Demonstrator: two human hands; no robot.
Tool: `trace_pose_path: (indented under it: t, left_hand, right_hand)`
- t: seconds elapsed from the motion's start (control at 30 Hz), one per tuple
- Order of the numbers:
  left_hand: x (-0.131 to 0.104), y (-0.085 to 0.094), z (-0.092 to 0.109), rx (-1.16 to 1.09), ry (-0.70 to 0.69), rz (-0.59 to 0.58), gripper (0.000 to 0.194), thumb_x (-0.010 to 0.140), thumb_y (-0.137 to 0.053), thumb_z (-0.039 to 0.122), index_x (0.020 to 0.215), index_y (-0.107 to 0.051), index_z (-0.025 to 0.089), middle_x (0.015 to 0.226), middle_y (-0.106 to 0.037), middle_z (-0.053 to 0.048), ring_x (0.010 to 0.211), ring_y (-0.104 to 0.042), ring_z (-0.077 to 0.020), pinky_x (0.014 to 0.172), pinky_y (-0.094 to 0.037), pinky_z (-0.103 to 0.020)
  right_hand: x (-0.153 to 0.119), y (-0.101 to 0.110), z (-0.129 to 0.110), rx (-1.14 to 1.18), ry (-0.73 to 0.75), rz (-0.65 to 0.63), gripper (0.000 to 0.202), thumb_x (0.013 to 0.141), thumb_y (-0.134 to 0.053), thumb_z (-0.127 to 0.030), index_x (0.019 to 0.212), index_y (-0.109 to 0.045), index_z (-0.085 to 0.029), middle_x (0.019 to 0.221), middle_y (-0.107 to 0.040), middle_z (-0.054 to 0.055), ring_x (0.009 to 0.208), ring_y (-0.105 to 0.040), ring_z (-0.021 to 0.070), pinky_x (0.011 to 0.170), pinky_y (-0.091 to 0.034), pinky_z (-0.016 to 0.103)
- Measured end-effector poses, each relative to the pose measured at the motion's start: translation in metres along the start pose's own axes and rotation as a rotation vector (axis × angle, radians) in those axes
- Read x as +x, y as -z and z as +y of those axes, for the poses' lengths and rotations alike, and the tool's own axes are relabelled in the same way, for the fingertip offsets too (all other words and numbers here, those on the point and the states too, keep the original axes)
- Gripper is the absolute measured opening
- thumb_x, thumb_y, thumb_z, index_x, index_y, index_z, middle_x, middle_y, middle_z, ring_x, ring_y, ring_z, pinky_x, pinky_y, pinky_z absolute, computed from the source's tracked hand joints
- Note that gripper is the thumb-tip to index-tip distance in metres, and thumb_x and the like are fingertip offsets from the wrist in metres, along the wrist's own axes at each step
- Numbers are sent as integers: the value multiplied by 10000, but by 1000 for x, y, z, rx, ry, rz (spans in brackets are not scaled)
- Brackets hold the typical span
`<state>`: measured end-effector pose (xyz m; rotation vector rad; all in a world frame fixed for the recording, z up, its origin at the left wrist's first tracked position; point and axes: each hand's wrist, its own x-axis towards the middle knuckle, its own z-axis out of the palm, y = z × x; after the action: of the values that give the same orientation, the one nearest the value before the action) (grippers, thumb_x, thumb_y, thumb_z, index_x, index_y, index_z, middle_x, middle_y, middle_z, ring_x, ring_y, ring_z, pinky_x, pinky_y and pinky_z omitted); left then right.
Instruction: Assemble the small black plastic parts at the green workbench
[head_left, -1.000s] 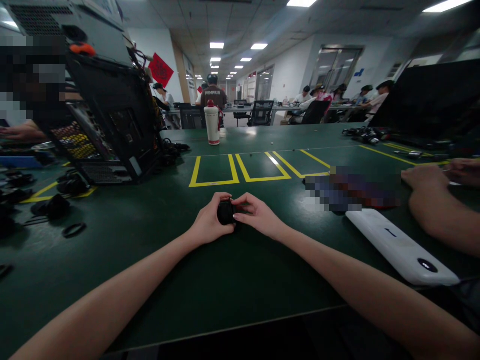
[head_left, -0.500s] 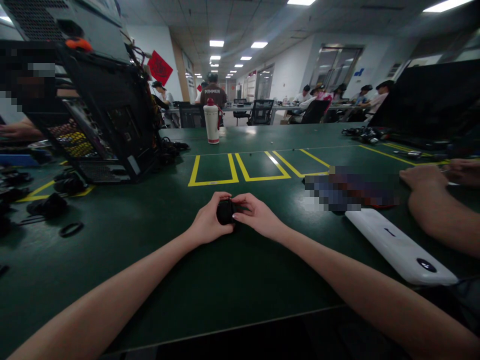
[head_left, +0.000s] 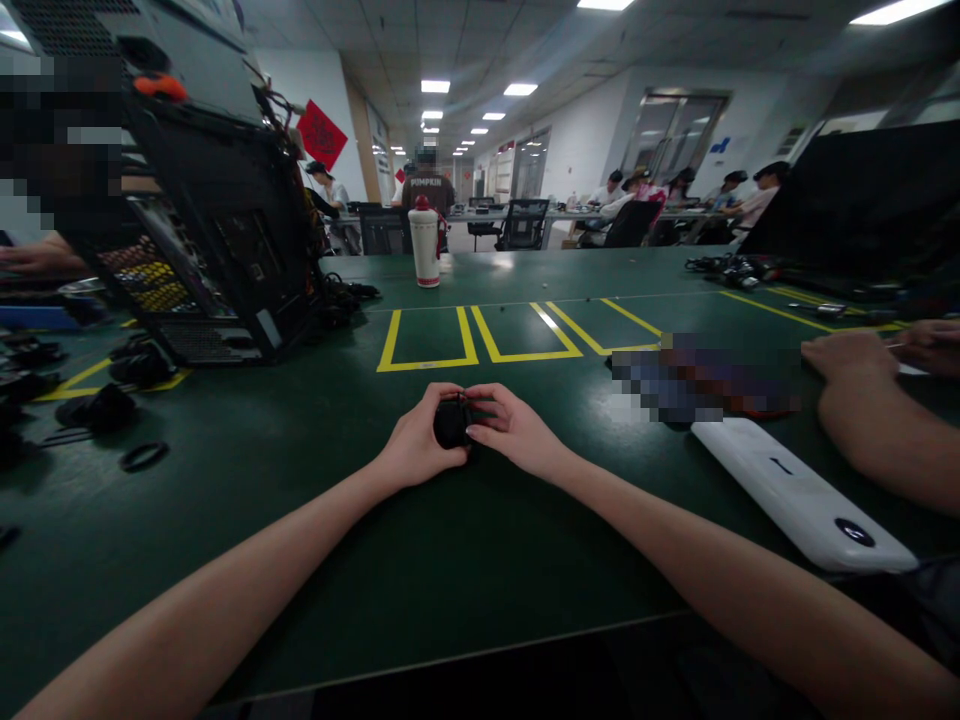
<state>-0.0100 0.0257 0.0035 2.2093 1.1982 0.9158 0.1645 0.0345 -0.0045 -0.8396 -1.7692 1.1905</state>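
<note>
1. Looks across a large office (head_left: pixel 555 120) lit by ceiling panels, with seated people at a far row of desks and a person in a dark "PUMPKIN" shirt (head_left: pixel 429 192) straight ahead.
2. Spreads below into a green tabletop (head_left: pixel 450 560), marked in the middle with yellow tape outlines (head_left: pixel 427 364).
3. Holds a small black rounded object (head_left: pixel 451 426) just short of the tape, low over the tabletop or on it; cannot tell which.
4. Wraps around its left side with the left hand (head_left: pixel 417 440), fingers over the top, thumb underneath.
5. Grips its right edge with the right hand (head_left: pixel 517 432), between thumb and bent fingertips; cannot tell the exact kind of object, being dark and partly covered.
6. Shows to the left an open computer case (head_left: pixel 247 250), tilted in view, near black cables (head_left: pixel 345 300), dark small parts (head_left: pixel 97 408) and a black ring (head_left: pixel 143 457) lying flat.
7. Includes beyond the tape a white tumbler (head_left: pixel 425 250) with a red lid, upright.
8. Includes to the right a long white case (head_left: pixel 802 490) with a black oval, beside a pixelated item (head_left: pixel 697 380).
9. Adds at the far right a black monitor (head_left: pixel 862 200) and, nearer, another person's hand (head_left: pixel 851 355) over the tabletop.
</note>
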Motion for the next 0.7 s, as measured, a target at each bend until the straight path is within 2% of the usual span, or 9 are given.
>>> trace_pose_path:
  t: [0.2, 0.27, 0.37, 0.43, 0.5, 0.7]
  left_hand:
    - [-1, 0, 1, 1, 14, -5, 596, 614, -647, 222, 1125, -341, 248, 1079, -518, -47, 959, -558, -237, 803, -464, -390]
    - [-1, 0, 1, 14, 14, 7, 595, 612, -647, 220, 1123, -343, 244, 1083, -515, -49, 964, -555, -239, 813, -457, -395]
    - [-1, 0, 1, 25, 11, 3, 600, 613, -647, 224, 1128, -339, 241, 1089, -510, -53, 962, -553, -241, 809, -457, -396]
    - [-1, 0, 1, 28, -2, -4, 600, 613, -649, 223, 1126, -340, 237, 1083, -511, -52, 950, -555, -236, 800, -460, -391]
    - [-1, 0, 1, 27, -17, -6, 595, 613, -650, 218, 1121, -342, 234, 1086, -510, -53, 956, -551, -233, 809, -457, -389]
    - [-1, 1, 4, 10, 14, -9, 596, 617, -648, 223, 1127, -340, 243, 1090, -514, -54, 975, -552, -241, 826, -454, -405]
  right_hand:
    - [0, 1, 2, 12, 16, -13, 386, 693, -609, -117, 1050, -492, -206, 1124, -499, 33, 1113, -486, 169, 1026, -341, 383]
    - [-1, 0, -1, 27, 1, -33, 376, 702, -607, -131, 1048, -483, -211, 1111, -507, 31, 1089, -506, 172, 991, -381, 383]
    - [-2, 0, -6, 51, -45, -39, 259, 768, -557, -229, 1017, -485, -215, 1061, -527, 33, 990, -562, 175, 872, -472, 385]
    - [-2, 0, -6, 25, -49, -9, 185, 796, -520, -270, 970, -507, -210, 1027, -532, 31, 955, -571, 173, 837, -486, 383]
    - [-1, 0, -5, -11, -30, 21, 147, 785, -534, -248, 925, -526, -202, 1006, -532, 25, 969, -559, 171, 861, -470, 381]
    - [1, 0, -2, 56, -58, 36, 328, 708, -615, -167, 1003, -477, -205, 1083, -517, 44, 1069, -511, 187, 890, -453, 389]
